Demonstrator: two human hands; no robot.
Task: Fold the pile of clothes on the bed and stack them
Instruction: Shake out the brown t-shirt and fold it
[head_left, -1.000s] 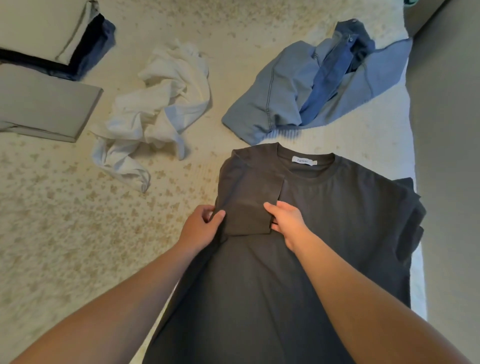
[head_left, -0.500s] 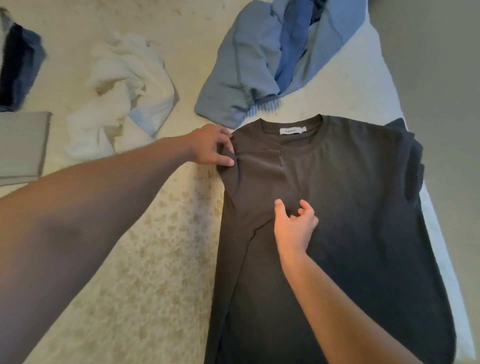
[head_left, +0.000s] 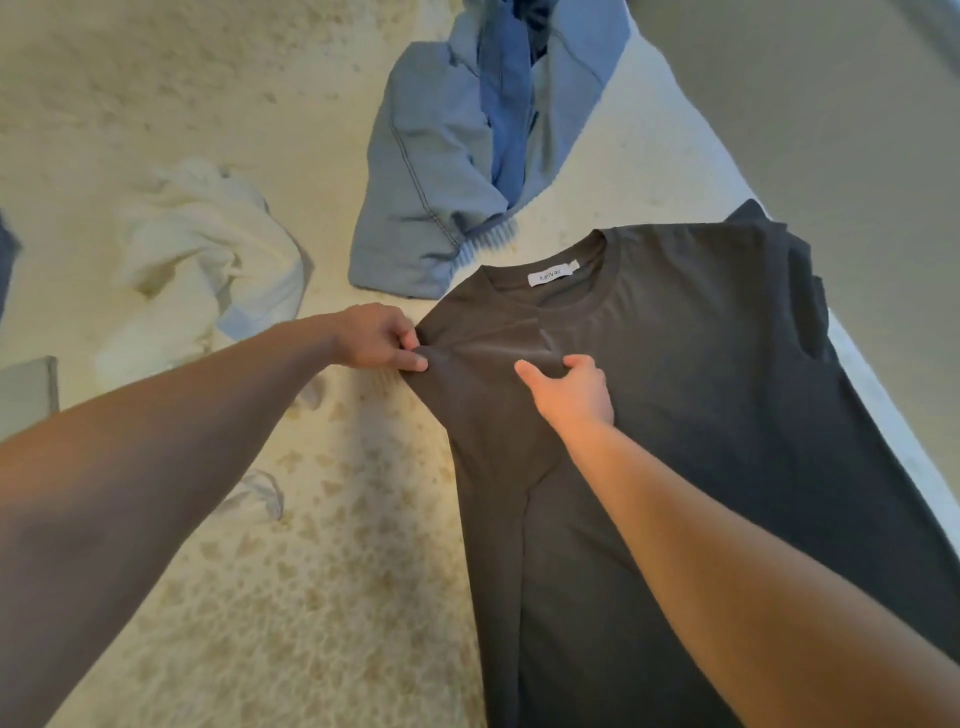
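The dark tee (head_left: 701, 415) lies flat on the bed (head_left: 260, 597), neck away from the person, its left side already turned inward along a long crease. The left hand (head_left: 376, 338) pinches the folded shoulder edge between thumb and fingers, while the right hand (head_left: 574, 392) rests on the chest just below the collar, thumb out and fingers curled into the cloth where the tucked sleeve ends. The main risk, as I judge it, is the fold slipping: if the left hand pulls outward while the right lets up, the turned-in panel could spring open or drag into diagonal wrinkles, some of which already run between the two hands. A second risk sits on the far side, where the right sleeve lies bunched at the bed's right edge; the tee's right side runs close along that edge, so a careless tug could slide cloth off the mattress toward the floor (head_left: 831, 104). Room is tight ahead too, because the blue garment (head_left: 441, 197) lies just beyond the collar, nearly touching the left shoulder, and could get swept along. The white garment (head_left: 208, 260) is crumpled to the left, apart from the tee, and between them the patterned cover offers open space for shifting the tee leftward. A folded grey piece (head_left: 28, 389) shows at the far left edge.
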